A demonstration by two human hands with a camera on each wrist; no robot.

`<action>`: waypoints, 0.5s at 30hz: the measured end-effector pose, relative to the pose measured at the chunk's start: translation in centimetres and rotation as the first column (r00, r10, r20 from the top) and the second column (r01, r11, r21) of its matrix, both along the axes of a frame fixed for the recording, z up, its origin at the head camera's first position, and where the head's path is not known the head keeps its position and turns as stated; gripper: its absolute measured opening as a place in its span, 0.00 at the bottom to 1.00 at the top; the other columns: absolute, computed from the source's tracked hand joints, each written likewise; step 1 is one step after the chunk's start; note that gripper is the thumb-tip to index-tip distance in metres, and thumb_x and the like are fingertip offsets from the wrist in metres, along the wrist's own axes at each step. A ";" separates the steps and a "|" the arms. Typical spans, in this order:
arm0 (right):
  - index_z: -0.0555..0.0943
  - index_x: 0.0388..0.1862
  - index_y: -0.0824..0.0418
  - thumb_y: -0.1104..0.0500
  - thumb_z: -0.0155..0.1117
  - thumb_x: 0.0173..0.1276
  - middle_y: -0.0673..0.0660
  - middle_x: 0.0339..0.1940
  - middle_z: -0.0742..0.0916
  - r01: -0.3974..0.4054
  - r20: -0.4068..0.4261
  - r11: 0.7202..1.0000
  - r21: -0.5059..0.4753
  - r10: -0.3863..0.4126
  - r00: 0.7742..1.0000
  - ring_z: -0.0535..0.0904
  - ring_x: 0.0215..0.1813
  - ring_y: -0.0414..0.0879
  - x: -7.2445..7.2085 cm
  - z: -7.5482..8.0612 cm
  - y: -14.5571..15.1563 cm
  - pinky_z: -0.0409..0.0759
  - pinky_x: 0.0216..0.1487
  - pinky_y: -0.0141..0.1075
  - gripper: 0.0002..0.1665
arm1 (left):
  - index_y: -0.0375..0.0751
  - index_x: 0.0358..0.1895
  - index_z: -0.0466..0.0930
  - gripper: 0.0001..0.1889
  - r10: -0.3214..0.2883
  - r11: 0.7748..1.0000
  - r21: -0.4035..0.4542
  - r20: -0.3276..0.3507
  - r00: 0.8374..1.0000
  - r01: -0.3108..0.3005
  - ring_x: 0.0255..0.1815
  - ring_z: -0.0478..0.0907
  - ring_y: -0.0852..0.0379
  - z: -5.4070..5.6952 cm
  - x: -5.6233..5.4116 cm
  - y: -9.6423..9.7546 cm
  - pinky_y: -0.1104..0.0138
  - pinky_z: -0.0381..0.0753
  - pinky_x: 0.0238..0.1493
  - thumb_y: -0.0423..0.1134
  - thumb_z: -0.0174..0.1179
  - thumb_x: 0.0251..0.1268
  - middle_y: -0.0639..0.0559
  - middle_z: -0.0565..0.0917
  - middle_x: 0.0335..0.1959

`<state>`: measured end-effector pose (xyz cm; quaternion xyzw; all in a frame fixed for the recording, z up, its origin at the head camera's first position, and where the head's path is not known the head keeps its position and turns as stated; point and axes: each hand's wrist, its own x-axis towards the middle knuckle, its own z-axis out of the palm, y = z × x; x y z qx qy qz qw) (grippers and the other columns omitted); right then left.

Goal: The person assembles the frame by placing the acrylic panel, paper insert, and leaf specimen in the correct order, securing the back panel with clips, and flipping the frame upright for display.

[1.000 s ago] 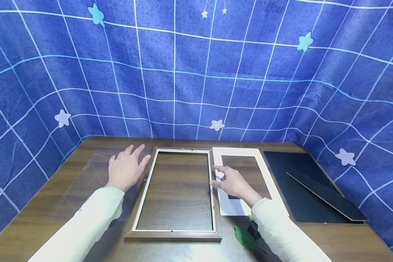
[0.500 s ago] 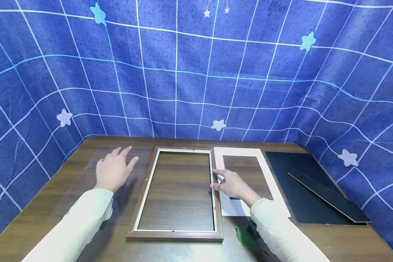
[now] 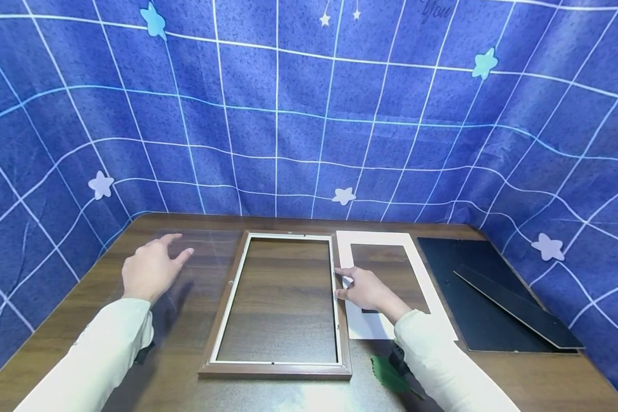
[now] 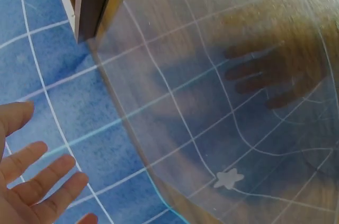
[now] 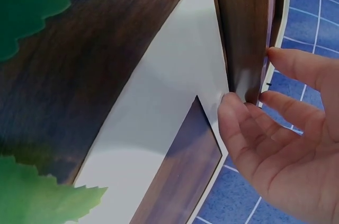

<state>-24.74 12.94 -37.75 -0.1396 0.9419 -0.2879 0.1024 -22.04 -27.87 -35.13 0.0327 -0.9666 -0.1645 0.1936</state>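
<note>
A brown picture frame [image 3: 274, 371] with a pale inner lip lies flat in the head view. My right hand [image 3: 367, 289] touches its right bar with thumb and fingertips; in the right wrist view the curled lower fingers [image 5: 238, 123] lie by the bar's outer side. My left hand [image 3: 149, 270] hangs over a clear plastic sheet [image 3: 211, 269] left of the frame, fingers spread and holding nothing. In the left wrist view, a reflection of the hand shows in the sheet. A white mat [image 3: 363, 329] with a cut-out window lies partly under my right hand.
Right of the mat lies a black backing board [image 3: 448, 257] with a hinged stand [image 3: 515, 306] on it. A green leaf [image 3: 386, 375] lies near the front, partly behind the right sleeve. A blue grid-patterned curtain [image 3: 309, 137] rises behind the wooden table [image 3: 268, 397].
My left hand has moved left, away from the frame and across the clear sheet. The right hand has stayed at the frame's right bar.
</note>
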 end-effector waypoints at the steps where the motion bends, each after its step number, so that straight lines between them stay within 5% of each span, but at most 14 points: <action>1: 0.74 0.72 0.61 0.60 0.69 0.68 0.54 0.30 0.82 -0.003 0.003 1.000 -0.001 0.003 1.000 0.76 0.30 0.44 0.0 0.0 0.0 0.77 0.33 0.37 0.33 | 0.34 0.63 0.77 0.28 0.005 1.000 0.018 0.009 1.000 -0.006 0.43 0.82 0.27 0.0 0.1 -0.3 0.44 0.79 0.29 0.53 0.60 0.72 0.30 0.85 0.49; 7: 0.73 0.73 0.62 0.62 0.69 0.68 0.55 0.34 0.81 -0.006 0.028 1.000 -0.021 0.007 1.000 0.75 0.29 0.44 0.0 0.2 0.1 0.75 0.32 0.37 0.35 | 0.37 0.63 0.78 0.29 0.047 0.993 0.103 0.071 0.996 -0.054 0.40 0.82 0.27 -0.1 0.5 -2.2 0.46 0.77 0.26 0.58 0.58 0.72 0.34 0.87 0.40; 15: 0.72 0.74 0.62 0.63 0.69 0.68 0.55 0.28 0.77 -0.008 0.052 0.999 -0.043 0.011 0.999 0.70 0.25 0.43 0.1 0.2 0.0 0.72 0.28 0.35 0.36 | 0.35 0.65 0.74 0.35 0.062 0.985 0.149 0.173 0.983 -0.088 0.51 0.77 0.22 -0.8 1.0 -4.8 0.43 0.77 0.31 0.63 0.58 0.70 0.30 0.83 0.53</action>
